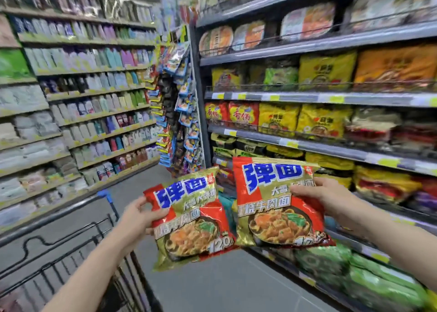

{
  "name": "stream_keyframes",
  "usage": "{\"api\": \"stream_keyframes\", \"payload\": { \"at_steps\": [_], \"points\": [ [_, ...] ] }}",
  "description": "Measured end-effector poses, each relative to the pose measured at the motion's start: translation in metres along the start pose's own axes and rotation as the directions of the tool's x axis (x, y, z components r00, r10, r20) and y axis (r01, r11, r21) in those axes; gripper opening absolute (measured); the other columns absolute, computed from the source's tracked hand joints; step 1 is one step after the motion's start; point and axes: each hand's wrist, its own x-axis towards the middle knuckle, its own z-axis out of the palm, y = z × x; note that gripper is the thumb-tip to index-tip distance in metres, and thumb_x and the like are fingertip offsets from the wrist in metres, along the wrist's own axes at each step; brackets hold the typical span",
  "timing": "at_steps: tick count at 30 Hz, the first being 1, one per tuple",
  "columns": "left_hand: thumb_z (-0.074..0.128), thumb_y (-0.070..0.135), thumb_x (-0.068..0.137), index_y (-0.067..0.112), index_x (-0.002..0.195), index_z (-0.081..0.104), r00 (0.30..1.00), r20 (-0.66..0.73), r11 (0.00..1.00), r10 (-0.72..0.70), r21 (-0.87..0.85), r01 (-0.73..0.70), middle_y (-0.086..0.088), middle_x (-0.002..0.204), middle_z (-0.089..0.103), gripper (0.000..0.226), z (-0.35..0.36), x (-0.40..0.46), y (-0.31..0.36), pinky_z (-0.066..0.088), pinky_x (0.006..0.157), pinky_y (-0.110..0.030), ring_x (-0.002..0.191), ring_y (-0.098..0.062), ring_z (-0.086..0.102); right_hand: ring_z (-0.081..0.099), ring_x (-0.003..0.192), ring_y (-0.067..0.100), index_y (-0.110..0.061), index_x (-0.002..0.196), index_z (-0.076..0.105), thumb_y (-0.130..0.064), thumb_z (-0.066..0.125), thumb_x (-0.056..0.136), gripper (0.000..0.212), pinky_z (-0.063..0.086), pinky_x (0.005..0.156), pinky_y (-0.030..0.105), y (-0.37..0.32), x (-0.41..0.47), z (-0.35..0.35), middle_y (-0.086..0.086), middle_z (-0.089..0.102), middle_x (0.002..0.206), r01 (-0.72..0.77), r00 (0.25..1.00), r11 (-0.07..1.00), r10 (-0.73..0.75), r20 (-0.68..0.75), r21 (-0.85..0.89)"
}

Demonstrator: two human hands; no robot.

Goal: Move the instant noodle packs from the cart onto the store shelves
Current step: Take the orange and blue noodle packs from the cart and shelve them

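Between cart (pixel 71 245) and noodle shelves (pixel 307 144), head view: my left hand (pixel 139 217) pinches one noodle pack (pixel 189 224) by its edge, right hand (pixel 316 193) grips a second pack (pixel 276 203). Both face up, clear of the cart, labels readable for matching a shelf slot.

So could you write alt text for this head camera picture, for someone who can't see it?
In a shop aisle, a person holds up two red-and-gold instant noodle packs, the left pack gripped by the left hand and the right pack by the right hand. Shelves of noodle packs stand to the right, a cart lower left.
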Motion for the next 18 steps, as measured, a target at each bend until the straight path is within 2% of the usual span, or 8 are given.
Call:
{"api": "stream_keyframes", "payload": {
  "at_steps": [2,6,7,11,15,18],
  "points": [
    [0.071,-0.003,0.074,0.02,0.094,0.057,0.997,0.07,1.0,0.019,0.011,-0.019,-0.01,0.081,0.075,0.033,0.045,-0.008,0.013,0.058,0.069,-0.044,0.072,-0.028,0.07,0.073,0.07,0.028,0.0,0.101,0.065,-0.013,0.071,0.08,0.026,0.058,0.058,0.031,0.0,-0.027,-0.047,0.016,0.075,0.086,0.0,0.998,1.0,-0.001,-0.055,-0.014],
    [0.068,-0.005,0.076,0.013,0.097,0.06,0.968,0.24,0.997,0.066,0.021,-0.073,-0.01,0.087,0.072,0.028,0.143,-0.038,0.033,0.056,0.053,-0.03,0.063,-0.02,0.07,0.072,0.065,0.025,0.0,0.1,0.065,-0.016,0.072,0.079,0.027,0.057,0.057,0.031,0.012,-0.099,-0.145,0.013,0.075,0.081,0.009,0.974,1.0,-0.015,-0.224,-0.027],
    [0.069,-0.005,0.077,0.011,0.098,0.06,0.957,0.283,0.997,0.068,0.026,-0.078,-0.01,0.085,0.073,0.028,0.167,-0.047,0.035,0.055,0.053,-0.029,0.062,-0.02,0.07,0.072,0.066,0.026,0.0,0.1,0.065,-0.016,0.072,0.079,0.027,0.058,0.06,0.032,0.017,-0.12,-0.169,0.014,0.075,0.082,-0.004,0.965,1.0,-0.001,-0.261,-0.019],
    [0.071,-0.002,0.075,0.012,0.101,0.058,0.887,0.458,0.993,0.064,0.062,-0.104,-0.01,0.082,0.075,0.032,0.267,-0.082,0.042,0.054,0.068,-0.039,0.068,-0.025,0.071,0.071,0.065,0.028,0.002,0.099,0.063,-0.016,0.071,0.08,0.028,0.058,0.063,0.035,0.044,-0.207,-0.257,0.016,0.075,0.081,-0.059,0.918,0.998,0.066,-0.39,0.028],
    [0.072,0.0,0.076,0.012,0.107,0.057,0.805,0.59,0.991,0.053,0.069,-0.116,-0.009,0.086,0.074,0.036,0.365,-0.126,0.05,0.054,0.057,-0.033,0.07,-0.025,0.069,0.07,0.068,0.027,0.0,0.101,0.063,-0.023,0.074,0.074,0.038,0.057,0.07,0.038,0.07,-0.298,-0.325,0.014,0.075,0.081,-0.079,0.831,0.996,0.088,-0.549,0.041],
    [0.073,0.0,0.075,0.009,0.116,0.053,0.744,0.667,0.99,0.046,0.069,-0.124,-0.013,0.091,0.072,0.046,0.431,-0.155,0.055,0.054,0.055,-0.031,0.068,-0.025,0.068,0.071,0.064,0.025,0.001,0.101,0.06,-0.02,0.073,0.076,0.035,0.056,0.057,0.032,0.084,-0.356,-0.363,0.013,0.075,0.077,-0.074,0.768,0.994,0.105,-0.632,0.075]
  ]
}}
